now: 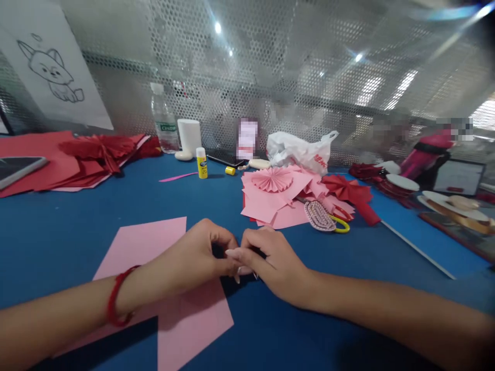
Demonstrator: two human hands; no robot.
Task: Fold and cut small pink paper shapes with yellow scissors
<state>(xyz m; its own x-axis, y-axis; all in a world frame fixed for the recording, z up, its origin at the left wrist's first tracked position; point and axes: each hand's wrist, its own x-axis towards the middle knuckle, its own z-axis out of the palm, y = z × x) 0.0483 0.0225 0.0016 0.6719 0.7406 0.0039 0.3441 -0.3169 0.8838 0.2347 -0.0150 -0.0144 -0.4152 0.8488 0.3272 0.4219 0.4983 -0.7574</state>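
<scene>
My left hand (197, 255) and my right hand (270, 260) meet fingertip to fingertip low over the blue table (58, 232). Both have their fingers curled in a pinch; what lies between them is hidden by the fingers. Under my left hand lies a flat pink paper sheet (170, 309), its far right corner close to the fingertips. My left wrist wears a red bracelet (116, 304).
Behind the hands sits a pile of pink paper with a folded pink fan (273, 180), a hairbrush (319, 215) and scissors (340, 219). A glue stick (201, 163), water bottle (164, 121), white cup (189, 136) and plastic bag (299, 149) stand farther back. Red paper (58, 159) lies left.
</scene>
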